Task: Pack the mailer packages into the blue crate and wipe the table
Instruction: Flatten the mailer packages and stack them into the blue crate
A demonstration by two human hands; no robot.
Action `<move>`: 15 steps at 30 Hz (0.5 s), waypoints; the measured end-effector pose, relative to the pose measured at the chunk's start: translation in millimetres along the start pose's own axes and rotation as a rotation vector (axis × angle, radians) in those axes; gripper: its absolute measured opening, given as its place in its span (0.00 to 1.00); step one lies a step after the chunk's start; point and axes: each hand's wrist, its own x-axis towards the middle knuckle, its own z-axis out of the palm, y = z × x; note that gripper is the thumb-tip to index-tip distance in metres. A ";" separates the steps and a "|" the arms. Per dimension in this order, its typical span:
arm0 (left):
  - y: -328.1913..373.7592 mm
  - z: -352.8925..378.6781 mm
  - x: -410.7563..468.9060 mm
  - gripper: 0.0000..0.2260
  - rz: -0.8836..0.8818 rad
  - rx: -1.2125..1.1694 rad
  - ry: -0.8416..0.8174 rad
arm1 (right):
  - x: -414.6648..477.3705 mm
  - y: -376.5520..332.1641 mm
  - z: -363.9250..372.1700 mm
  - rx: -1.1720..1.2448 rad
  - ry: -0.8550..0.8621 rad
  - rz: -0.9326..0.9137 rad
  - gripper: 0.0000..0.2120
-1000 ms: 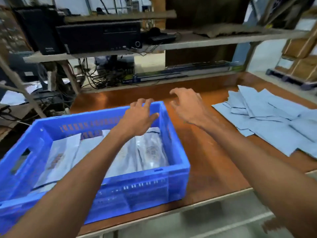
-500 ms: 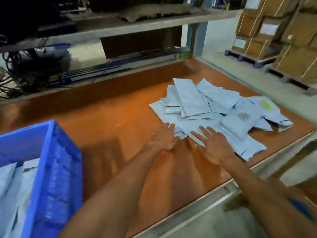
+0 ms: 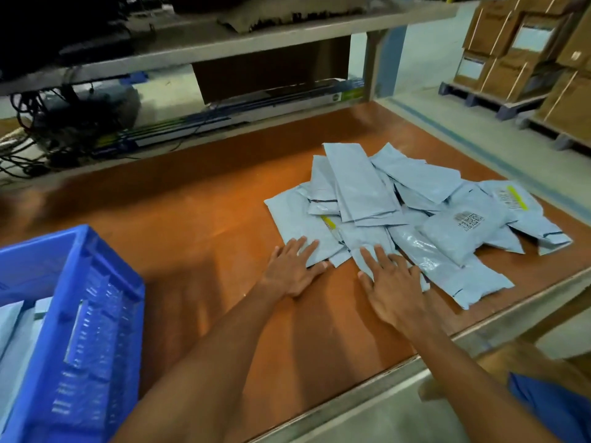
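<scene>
A loose pile of several pale grey-blue mailer packages (image 3: pixel 412 206) lies on the right half of the brown table (image 3: pixel 198 225). My left hand (image 3: pixel 292 270) rests flat, fingers spread, on the near left corner of the pile. My right hand (image 3: pixel 395 284) lies flat with fingers apart on a mailer at the pile's near edge. Neither hand has closed around anything. The blue crate (image 3: pixel 80 330) stands at the near left, with a few mailers (image 3: pixel 16 334) visible inside it.
A grey shelf (image 3: pixel 256 36) runs across the back above the table, with tangled cables (image 3: pixel 48 129) at the far left. Stacked cardboard boxes on pallets (image 3: pixel 527 59) stand on the floor to the right. The table's metal front edge (image 3: pixel 415 362) runs diagonally below my arms.
Both hands left the crate and moved right to the mailer pile; the view swung right with them. Over the last half second they settled flat on the pile's near edge.
</scene>
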 end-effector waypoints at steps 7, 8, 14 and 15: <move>-52.0 25.4 -125.7 0.26 -0.105 -0.048 0.234 | -70.3 -80.5 -0.2 0.005 -0.031 -0.196 0.27; -56.0 30.0 -146.2 0.25 -0.128 -0.050 0.253 | -78.8 -92.3 -1.1 0.019 -0.040 -0.220 0.27; -64.7 27.9 -173.6 0.28 -0.270 -0.108 0.378 | -77.7 -121.2 -1.8 0.057 -0.032 -0.260 0.33; -64.2 26.0 -164.4 0.31 -0.302 -0.098 0.316 | -72.9 -120.7 2.0 0.051 -0.050 -0.264 0.34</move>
